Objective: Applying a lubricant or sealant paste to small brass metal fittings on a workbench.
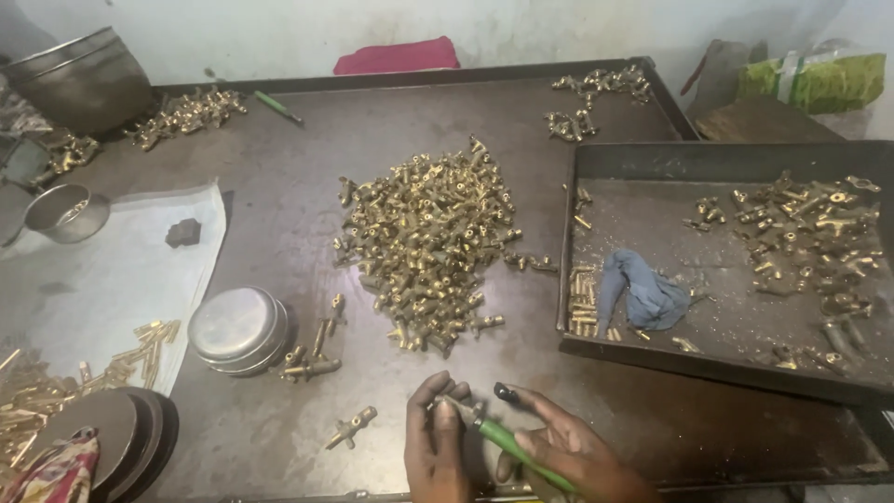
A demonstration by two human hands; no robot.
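at the near edge of the dark, worn metal table point(307, 158) the left hand point(436, 447) pinches a small brass fitting point(453, 405) between thumb and fingertips, lifted just off the surface so the right hand can get at it; the right hand point(568, 452) is closed round a slim green-handled tool point(512, 445), held like a pen with its tip angled up to the fitting, a grip that seems suited to fine, steady work; a big loose heap of brass fittings point(428, 242) sits in the middle of the table, within easy reach of both hands; a shallow dark metal tray point(652, 158) overlaps the right edge, holding more brass pieces and a crumpled blue-grey cloth point(643, 293), probably kept apart from the heap on purpose; near the left edge a round upturned steel bowl point(237, 328) rests beside a few stray fittings, and a pale sheet point(102, 279) lies under slender brass rods at the near left corner.
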